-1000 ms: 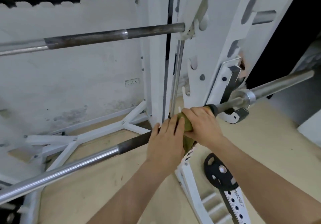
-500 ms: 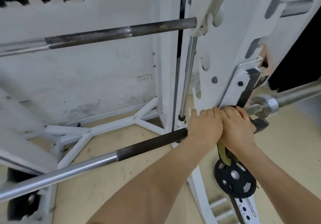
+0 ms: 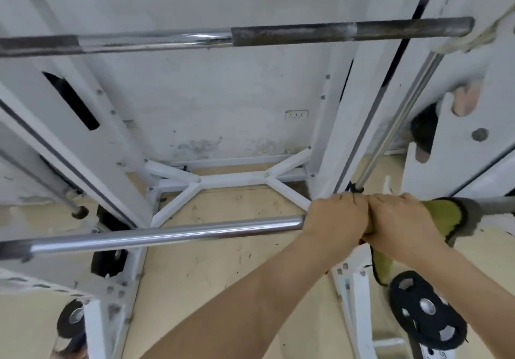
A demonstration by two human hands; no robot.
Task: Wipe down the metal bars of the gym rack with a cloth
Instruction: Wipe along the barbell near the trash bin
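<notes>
Both hands have slid leftward along the lower bar (image 3: 167, 233) since half a second ago. The dark stretch that lay left of them is now covered, and bright chrome runs right up to the knuckles. The view has swung left too, bringing in the far upright.

Nearest us, the left hand (image 3: 337, 216) is curled over the bar and touches the right hand (image 3: 401, 225). Whether any cloth lies under the left palm, I cannot tell. The right hand is wrapped round the green cloth (image 3: 443, 213), which sleeves the bar just beyond it, with a loose tail hanging below the wrist. Below the right forearm a black weight plate (image 3: 426, 311) hangs on the rack, and another plate (image 3: 72, 317) sits low on the left.

So where do we stand? This looks like mid-stroke on the lower bar. The chrome to the left gleams, though the pictures cannot say whether that part has been wiped.

Further back, the slim guide rod (image 3: 401, 113) rises beside the right upright (image 3: 328, 124), and the white floor brace (image 3: 231, 177) crosses behind. Farthest off, the upper bar (image 3: 278, 35) shows a dull, blotchy dark section. By my reckoning it has not been done, so plenty of the job remains.
</notes>
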